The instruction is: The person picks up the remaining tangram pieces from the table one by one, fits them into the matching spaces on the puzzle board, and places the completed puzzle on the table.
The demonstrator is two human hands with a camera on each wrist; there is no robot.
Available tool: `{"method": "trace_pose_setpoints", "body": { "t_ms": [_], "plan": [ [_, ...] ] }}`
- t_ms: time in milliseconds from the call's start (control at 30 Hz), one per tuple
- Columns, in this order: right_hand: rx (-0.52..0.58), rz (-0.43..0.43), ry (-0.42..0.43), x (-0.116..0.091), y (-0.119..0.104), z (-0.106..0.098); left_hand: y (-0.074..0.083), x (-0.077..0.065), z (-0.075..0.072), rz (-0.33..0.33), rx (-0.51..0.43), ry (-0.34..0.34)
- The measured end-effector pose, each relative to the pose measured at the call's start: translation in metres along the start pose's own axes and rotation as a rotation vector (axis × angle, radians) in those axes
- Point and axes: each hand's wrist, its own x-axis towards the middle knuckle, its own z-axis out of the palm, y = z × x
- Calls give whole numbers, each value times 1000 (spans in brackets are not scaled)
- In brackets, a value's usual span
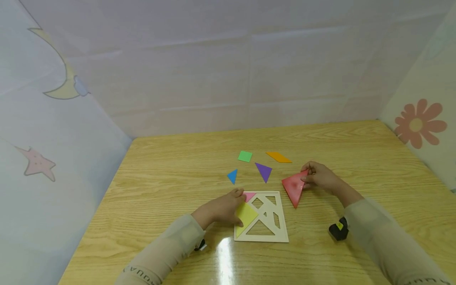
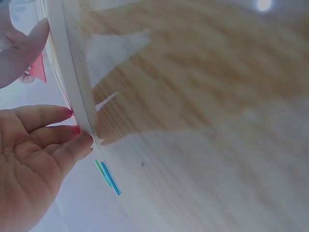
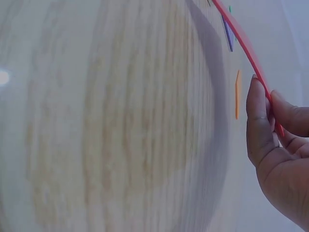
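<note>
My right hand (image 1: 322, 178) pinches a red triangle tangram piece (image 1: 294, 186) between thumb and fingers, tilted above the table right of the board. In the right wrist view the red triangle (image 3: 241, 43) shows nearly edge-on. My left hand (image 1: 223, 208) rests at the left side of a pale tangram board (image 1: 284, 221), fingertips touching its edge, thumb by the yellow triangle (image 1: 247, 215). That yellow piece and a pink triangle (image 1: 250, 196) lie in the board. Several cut-outs in the board show the tabletop through them. The left wrist view shows the fingers (image 2: 53, 137) against the board's edge.
Beyond the board lie a blue triangle (image 1: 232, 176), a green square (image 1: 245, 156), a purple triangle (image 1: 264, 172) and an orange parallelogram (image 1: 279, 157). The wooden table (image 1: 171, 166) meets a pale cloth backdrop (image 1: 213, 87) at the back and sides.
</note>
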Motion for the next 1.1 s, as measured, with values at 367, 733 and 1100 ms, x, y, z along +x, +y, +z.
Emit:
{"method": "trace_pose_setpoints", "body": {
  "t_ms": [367, 733, 1100],
  "plan": [
    [74, -19, -6, -6, -3, 9, 1, -1, -1, -7, -18, -3],
    [110, -35, -18, -10, -6, 13, 1, -2, -4, -14, -27, -13],
    [178, -57, -40, -10, 1, 18, 3, -3, -4, -13, -34, -12]
  ]
}}
